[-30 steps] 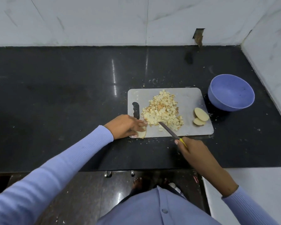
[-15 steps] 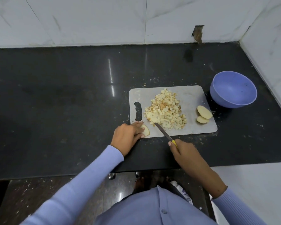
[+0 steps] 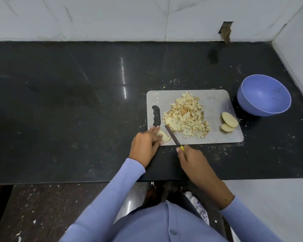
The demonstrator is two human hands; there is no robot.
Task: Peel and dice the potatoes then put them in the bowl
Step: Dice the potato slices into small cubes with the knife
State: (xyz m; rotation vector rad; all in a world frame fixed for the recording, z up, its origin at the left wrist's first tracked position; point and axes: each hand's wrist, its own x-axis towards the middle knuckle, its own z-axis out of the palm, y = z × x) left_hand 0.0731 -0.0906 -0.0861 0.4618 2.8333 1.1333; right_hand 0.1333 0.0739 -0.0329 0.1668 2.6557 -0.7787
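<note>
Your left hand (image 3: 146, 145) pins a potato slice (image 3: 163, 135) with curled fingers at the near left corner of the grey cutting board (image 3: 215, 102). Your right hand (image 3: 191, 157) grips the yellow-handled knife (image 3: 173, 137), its blade just beside the slice. The board lies on a black stone counter (image 3: 68, 110) under white marble walls (image 3: 112, 16). Diced potato (image 3: 186, 115) heaps mid-board, two potato halves (image 3: 228, 122) at its right edge, near the blue bowl (image 3: 263, 95).

left hand (image 3: 146, 145): centre of frame, fingers curled, pinching a potato piece (image 3: 163, 136)
right hand (image 3: 191, 158): just right of it, wrapped round a knife (image 3: 173, 138) handle
sleeves: lower frame
</note>
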